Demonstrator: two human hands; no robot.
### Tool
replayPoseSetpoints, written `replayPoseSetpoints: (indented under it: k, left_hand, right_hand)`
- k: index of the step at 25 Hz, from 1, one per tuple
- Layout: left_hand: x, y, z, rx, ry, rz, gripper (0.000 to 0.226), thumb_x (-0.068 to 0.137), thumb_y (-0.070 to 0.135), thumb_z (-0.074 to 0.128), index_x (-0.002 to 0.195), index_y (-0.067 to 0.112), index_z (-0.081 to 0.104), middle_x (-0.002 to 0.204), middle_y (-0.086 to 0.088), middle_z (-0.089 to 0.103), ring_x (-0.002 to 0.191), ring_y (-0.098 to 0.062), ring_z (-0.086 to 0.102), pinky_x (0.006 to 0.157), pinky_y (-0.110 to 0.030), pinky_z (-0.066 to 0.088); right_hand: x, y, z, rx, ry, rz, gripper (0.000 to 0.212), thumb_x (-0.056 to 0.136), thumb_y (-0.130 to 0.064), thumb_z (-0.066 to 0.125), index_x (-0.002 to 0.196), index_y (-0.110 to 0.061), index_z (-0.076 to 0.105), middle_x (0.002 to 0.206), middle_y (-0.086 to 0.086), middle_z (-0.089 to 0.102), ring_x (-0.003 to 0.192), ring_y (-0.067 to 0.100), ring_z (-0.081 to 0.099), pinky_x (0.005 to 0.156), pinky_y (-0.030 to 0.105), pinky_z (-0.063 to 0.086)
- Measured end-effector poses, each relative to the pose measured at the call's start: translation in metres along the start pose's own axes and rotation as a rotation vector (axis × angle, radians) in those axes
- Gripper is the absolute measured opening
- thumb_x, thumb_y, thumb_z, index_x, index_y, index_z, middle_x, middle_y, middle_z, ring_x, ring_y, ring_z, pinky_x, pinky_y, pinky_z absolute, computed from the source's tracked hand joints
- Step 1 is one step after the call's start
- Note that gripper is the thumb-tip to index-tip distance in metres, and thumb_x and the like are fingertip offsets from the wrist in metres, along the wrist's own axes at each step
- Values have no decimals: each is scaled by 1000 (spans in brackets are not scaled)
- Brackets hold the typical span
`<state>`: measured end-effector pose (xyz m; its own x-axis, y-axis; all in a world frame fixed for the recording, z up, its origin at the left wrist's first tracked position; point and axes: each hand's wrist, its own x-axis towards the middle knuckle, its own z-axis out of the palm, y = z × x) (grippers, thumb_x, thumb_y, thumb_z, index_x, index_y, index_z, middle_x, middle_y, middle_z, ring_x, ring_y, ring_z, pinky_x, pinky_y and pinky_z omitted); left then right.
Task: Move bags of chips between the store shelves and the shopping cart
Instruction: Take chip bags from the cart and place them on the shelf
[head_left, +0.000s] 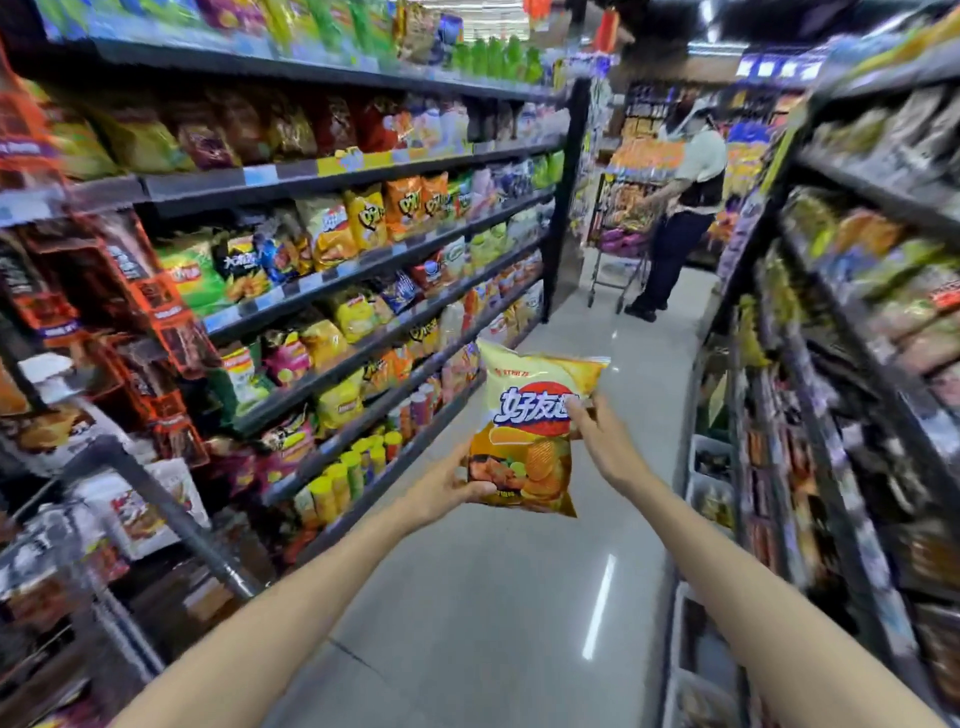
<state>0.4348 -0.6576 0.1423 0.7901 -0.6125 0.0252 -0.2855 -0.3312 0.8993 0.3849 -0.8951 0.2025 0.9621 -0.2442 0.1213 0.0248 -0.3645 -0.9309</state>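
— What have you got in front of you?

— I see a yellow bag of chips (530, 426) held up in mid-air over the aisle floor (498, 597), between the two runs of shelving. It's a glossy, puffed foil pillow with crimped seams top and bottom, blue lettering on a red band, and ridged crisps pictured on the orange lower half.

— Which way is it pointing?

— Long axis close to upright, tipped a little, top seam leaning away and up the aisle, printed face towards me.

— And the grip?

— Both are on it. My left hand (447, 488) holds the lower left corner, thumb laid across the front, fingers behind. My right hand (602, 441) pinches the right edge, near the lettering.

— Surroundings?

— On my left, dark metal shelves (363, 270) packed with crinkly bags in yellow, orange and green, plus a row of tall tube cans (358, 467) low down. A shopping cart (156, 499) with a grey bar sits at lower left, blurred. More shelves on the right (852, 332). Far down the aisle, a person (680, 208) stands at another cart (618, 249). The floor is smooth and shiny.
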Motion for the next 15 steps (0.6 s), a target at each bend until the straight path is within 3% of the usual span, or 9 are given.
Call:
replayPoseSetpoints:
  k: [2, 4, 6, 7, 10, 12, 14, 15]
  left_hand:
    - [35, -11, -2, 1, -11, 0, 68, 92, 9, 67, 147, 22, 29, 133, 15, 49, 109, 17, 56, 82, -4, 45]
    - [62, -23, -13, -21, 10, -22, 74, 89, 26, 73, 147, 35, 29, 141, 14, 51, 121, -3, 59, 94, -21, 51]
    - [88, -41, -33, -28, 12, -26, 80, 84, 44, 75, 148, 42, 28, 146, 12, 50, 126, -14, 57, 103, -42, 49]
    - [105, -48, -44, -32, 7, -41, 78, 84, 45, 74, 147, 45, 29, 146, 11, 49, 128, -15, 56, 103, -46, 49]
    - [165, -56, -79, -41, -14, -90, 68, 94, 24, 67, 144, 44, 26, 145, 15, 46, 130, -7, 51, 99, -26, 50]
    - [211, -64, -109, -46, -34, -87, 64, 97, 12, 60, 145, 30, 23, 138, 20, 45, 122, 6, 54, 93, -14, 47]
    - [247, -71, -140, -52, 3, -101, 65, 96, 13, 61, 146, 27, 23, 140, 16, 46, 124, 2, 54, 98, -21, 48]
    - [267, -75, -156, -57, 32, -111, 68, 95, 19, 65, 148, 30, 23, 144, 11, 46, 128, -6, 53, 103, -31, 48]
  right_hand:
    - [28, 6, -7, 34, -56, 24, 38, 97, -52, 49, 130, -35, 43, 124, -7, 65, 104, 9, 66, 81, 17, 53]
    - [59, 6, -2, 73, -112, 35, 43, 98, -44, 51, 136, -32, 33, 118, -14, 60, 98, 2, 63, 67, 6, 50]
    - [94, 9, 10, 90, -165, 40, 54, 97, -42, 54, 142, -29, 25, 121, -12, 57, 97, 1, 60, 65, 7, 50]
    - [118, 13, 18, 82, -193, 47, 61, 96, -46, 55, 145, -29, 22, 129, -8, 56, 101, 3, 61, 71, 10, 51]
    - [200, 24, 38, 58, -230, 60, 75, 90, -60, 55, 148, -32, 17, 140, -3, 52, 108, 11, 61, 91, 28, 53]
    - [261, 19, 50, 74, -259, 71, 78, 89, -61, 56, 148, -34, 13, 137, -4, 50, 107, 10, 61, 88, 26, 55]
    - [311, 8, 62, 112, -296, 64, 78, 90, -57, 57, 148, -34, 11, 132, -5, 50, 104, 8, 61, 78, 20, 57]
    - [337, 7, 69, 129, -300, 48, 81, 89, -56, 59, 149, -34, 9, 132, -5, 50, 106, 9, 61, 82, 23, 57]
